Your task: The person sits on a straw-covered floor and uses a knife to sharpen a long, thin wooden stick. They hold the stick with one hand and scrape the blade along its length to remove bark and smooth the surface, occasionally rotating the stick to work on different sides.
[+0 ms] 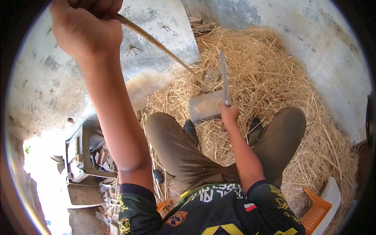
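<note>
My left hand (88, 31) is raised high at the upper left, fingers closed around one end of a long thin stick (156, 43), perhaps a bamboo strip. The stick slants down to the right, its far end near the straw. In front of my knees, my right hand (230, 115) grips a machete (224, 74) by its handle. The narrow blade points up and away from me, apart from the stick. Just left of my right hand lies a flat rectangular block (199, 111) with straw bits on top, behind the blade's base.
Cut straw or shavings (266, 62) cover the floor around my legs. Worn pale walls (329, 51) rise behind and beside it. To the left stands a wooden frame (84, 152) among scraps. An orange plastic piece (315, 211) lies at the lower right.
</note>
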`<act>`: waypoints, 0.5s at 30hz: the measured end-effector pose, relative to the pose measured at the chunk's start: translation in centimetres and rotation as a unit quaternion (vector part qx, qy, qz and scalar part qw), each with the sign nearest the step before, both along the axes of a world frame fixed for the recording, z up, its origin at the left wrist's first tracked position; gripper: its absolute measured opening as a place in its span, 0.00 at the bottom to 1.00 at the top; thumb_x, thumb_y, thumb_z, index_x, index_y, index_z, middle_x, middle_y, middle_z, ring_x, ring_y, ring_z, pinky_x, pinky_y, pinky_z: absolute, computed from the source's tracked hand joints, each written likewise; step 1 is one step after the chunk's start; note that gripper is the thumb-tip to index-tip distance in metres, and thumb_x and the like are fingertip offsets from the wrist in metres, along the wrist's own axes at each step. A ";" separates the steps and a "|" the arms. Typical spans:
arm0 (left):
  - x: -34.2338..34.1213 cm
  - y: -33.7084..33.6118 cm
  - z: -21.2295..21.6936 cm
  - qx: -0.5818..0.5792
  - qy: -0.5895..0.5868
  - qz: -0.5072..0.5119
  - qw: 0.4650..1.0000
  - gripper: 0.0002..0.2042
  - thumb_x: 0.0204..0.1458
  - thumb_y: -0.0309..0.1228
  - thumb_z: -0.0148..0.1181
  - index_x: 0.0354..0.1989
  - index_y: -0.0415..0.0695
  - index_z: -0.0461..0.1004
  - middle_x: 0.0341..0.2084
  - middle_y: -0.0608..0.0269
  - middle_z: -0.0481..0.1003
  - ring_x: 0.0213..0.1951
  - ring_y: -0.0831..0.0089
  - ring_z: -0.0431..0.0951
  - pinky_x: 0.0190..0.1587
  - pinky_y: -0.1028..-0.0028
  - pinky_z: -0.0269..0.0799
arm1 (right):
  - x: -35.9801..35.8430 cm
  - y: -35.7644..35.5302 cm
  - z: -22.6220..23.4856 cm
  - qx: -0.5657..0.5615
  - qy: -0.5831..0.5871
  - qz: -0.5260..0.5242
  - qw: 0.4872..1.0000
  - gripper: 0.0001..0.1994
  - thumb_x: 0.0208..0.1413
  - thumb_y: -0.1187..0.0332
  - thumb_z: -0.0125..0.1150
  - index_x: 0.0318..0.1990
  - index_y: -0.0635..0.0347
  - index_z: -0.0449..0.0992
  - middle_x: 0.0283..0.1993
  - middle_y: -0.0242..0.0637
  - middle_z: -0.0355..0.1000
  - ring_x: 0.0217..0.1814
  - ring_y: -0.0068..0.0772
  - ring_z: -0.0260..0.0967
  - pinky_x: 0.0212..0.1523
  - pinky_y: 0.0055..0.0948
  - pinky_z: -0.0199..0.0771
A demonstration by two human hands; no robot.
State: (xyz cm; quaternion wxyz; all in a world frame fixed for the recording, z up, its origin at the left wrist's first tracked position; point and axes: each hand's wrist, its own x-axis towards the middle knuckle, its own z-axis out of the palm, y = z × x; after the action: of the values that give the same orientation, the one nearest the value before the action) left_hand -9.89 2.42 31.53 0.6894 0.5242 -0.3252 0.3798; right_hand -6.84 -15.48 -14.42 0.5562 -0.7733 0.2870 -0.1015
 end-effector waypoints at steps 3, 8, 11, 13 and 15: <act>-0.4 -3.5 -2.3 -0.052 -0.141 -0.072 0.986 0.21 0.64 0.48 0.50 0.19 0.54 0.60 0.11 0.79 0.53 0.12 0.83 0.48 0.14 0.78 0.42 | 0.0 -1.6 7.7 0.069 -0.047 0.032 0.996 0.17 0.51 0.60 0.64 0.25 0.70 0.76 0.21 0.47 0.73 0.27 0.43 0.76 0.32 0.43 0.73; 0.6 -7.7 -7.1 -0.110 -0.008 -0.104 0.988 0.33 0.56 0.69 0.45 0.18 0.51 0.49 0.10 0.73 0.43 0.15 0.75 0.40 0.20 0.70 0.38 | -4.0 -1.4 17.1 0.150 -0.133 0.084 0.976 0.14 0.54 0.64 0.63 0.23 0.65 0.74 0.16 0.35 0.67 0.20 0.29 0.69 0.25 0.38 0.68; 1.0 -8.5 -11.0 -0.141 0.011 -0.097 0.985 0.32 0.56 0.69 0.45 0.19 0.54 0.49 0.10 0.74 0.44 0.14 0.79 0.39 0.16 0.73 0.36 | -6.1 0.6 17.6 0.074 -0.179 0.103 0.976 0.13 0.55 0.66 0.61 0.24 0.66 0.74 0.14 0.37 0.66 0.18 0.30 0.66 0.24 0.36 0.65; 0.8 -8.4 -12.0 -0.151 0.016 -0.100 0.983 0.32 0.55 0.69 0.45 0.19 0.53 0.49 0.10 0.74 0.44 0.13 0.79 0.39 0.16 0.73 0.35 | -7.2 1.0 17.3 -0.004 -0.214 0.111 0.970 0.13 0.55 0.66 0.61 0.25 0.66 0.73 0.15 0.39 0.66 0.17 0.32 0.64 0.23 0.35 0.64; 0.2 -8.0 -12.5 -0.151 0.023 -0.101 0.983 0.32 0.55 0.69 0.45 0.20 0.53 0.49 0.10 0.75 0.43 0.13 0.80 0.39 0.16 0.74 0.35 | -6.4 0.1 14.1 -0.039 -0.220 0.110 0.968 0.12 0.54 0.66 0.62 0.26 0.67 0.74 0.16 0.42 0.68 0.18 0.36 0.65 0.24 0.36 0.65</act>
State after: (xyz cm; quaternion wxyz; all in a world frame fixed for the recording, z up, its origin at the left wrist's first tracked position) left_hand -9.65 -5.60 19.04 0.8029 0.3870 -0.2993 0.3406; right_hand -13.25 -15.39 -0.32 0.5825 -0.7799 0.0667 -0.2190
